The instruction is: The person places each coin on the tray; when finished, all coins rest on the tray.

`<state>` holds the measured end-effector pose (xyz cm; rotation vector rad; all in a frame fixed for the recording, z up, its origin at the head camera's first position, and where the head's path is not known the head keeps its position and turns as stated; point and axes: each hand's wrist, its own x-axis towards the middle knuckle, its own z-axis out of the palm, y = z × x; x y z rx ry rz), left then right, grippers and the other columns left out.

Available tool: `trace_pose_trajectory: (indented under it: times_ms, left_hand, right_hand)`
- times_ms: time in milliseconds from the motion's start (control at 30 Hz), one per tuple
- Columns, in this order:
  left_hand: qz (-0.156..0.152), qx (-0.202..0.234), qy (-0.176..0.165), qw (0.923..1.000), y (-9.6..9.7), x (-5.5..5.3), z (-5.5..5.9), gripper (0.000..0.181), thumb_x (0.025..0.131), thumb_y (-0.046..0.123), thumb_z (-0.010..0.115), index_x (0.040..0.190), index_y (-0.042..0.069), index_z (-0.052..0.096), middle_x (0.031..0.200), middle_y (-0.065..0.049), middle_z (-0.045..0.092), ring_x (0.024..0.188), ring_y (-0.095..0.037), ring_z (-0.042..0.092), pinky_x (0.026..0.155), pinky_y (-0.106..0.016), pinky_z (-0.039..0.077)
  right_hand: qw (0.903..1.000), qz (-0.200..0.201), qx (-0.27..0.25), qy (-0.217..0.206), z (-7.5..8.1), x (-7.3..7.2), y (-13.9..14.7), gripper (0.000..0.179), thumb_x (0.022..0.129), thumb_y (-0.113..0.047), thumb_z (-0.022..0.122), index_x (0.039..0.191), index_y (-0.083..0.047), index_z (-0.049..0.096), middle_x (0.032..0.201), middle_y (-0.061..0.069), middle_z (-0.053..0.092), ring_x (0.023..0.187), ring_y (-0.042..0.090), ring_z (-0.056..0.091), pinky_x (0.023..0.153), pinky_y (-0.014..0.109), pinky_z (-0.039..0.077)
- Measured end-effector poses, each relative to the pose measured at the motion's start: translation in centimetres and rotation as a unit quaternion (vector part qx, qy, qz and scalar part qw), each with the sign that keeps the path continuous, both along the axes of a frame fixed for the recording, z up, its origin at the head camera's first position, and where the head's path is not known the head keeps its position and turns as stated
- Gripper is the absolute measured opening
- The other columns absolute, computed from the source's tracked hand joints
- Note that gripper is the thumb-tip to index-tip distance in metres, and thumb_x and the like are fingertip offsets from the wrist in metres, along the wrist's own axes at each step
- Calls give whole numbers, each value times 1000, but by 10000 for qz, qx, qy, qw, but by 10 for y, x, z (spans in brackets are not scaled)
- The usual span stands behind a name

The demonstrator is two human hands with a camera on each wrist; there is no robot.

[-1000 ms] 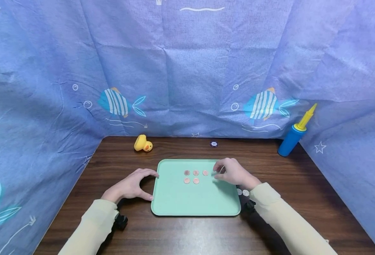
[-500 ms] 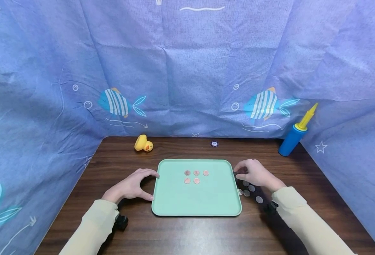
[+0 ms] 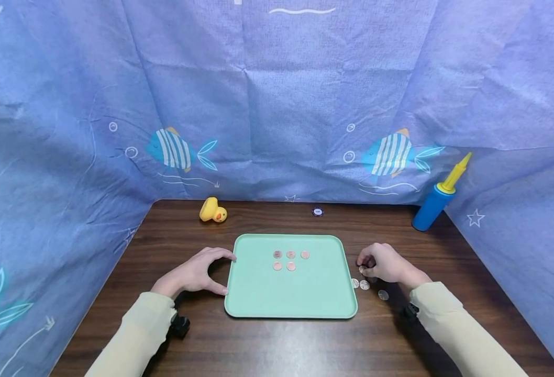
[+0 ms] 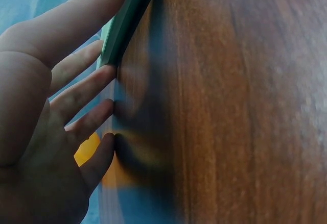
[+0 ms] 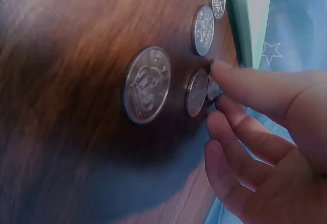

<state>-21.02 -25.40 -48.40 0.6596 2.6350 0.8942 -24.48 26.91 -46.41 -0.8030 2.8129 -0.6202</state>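
A pale green tray lies on the table. Several copper-coloured coins sit on it, three in a back row including one copper coin, and two in front. My left hand is spread at the tray's left side, thumb and index fingertip touching its rim. To the right of the tray, my right hand is low over the table, thumb and index fingertips pinching the edges of a silver coin. More silver coins lie beside and below that hand, among them a larger-looking coin close to the wrist camera.
Behind the tray are a yellow rubber duck on its side and a round dark chip. A blue hand pump with a yellow nozzle stands at the back right corner. Blue fish-print cloth surrounds the table.
My right hand has left the tray area, moved right past its edge and come down among the silver coins. My left hand has stayed at the left rim.
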Motion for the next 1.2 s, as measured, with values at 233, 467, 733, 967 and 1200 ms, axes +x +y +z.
trace_pose_trajectory:
  times_ms: [233,467,733,967,1200]
  left_hand:
    - [-35,-25,21,10000,0,-1,0,79,75,50,94,142,25,62,152,-3,55,144,-32,42,115,-58,37]
    - [-20,-26,15,10000,0,0,0,78,75,50,94,142,25,62,152,-2,55,144,-33,42,115,-59,37]
    - [10,-32,8,10000,0,0,-1,78,75,50,94,142,26,62,152,-2,55,143,-32,42,115,-58,37]
    - [77,-17,-62,9999,0,0,0,78,75,50,94,142,27,62,152,-3,54,145,-33,41,115,-59,36]
    - [74,-18,-87,9999,0,0,1,78,75,49,94,142,26,62,153,-4,53,145,-34,40,116,-60,35]
  right_hand:
    - [9999,-75,17,124,-1,-1,-1,15,83,-2,85,88,-12,76,77,-8,67,71,6,60,65,28,52]
    - [9998,-211,18,-45,-1,-2,-1,15,83,-3,84,89,-13,75,77,-8,66,71,6,60,65,29,52]
    - [9992,-306,11,-263,-4,-3,-2,17,79,-2,83,90,-13,73,78,-6,65,72,8,59,66,29,52]
    - [9990,-298,14,-341,-4,-3,-2,18,80,-2,82,90,-13,73,79,-6,65,73,9,58,67,30,52]
    - [9990,-323,-84,-306,-6,-3,-1,17,82,-1,81,91,-13,74,79,-6,65,74,10,60,68,30,52]
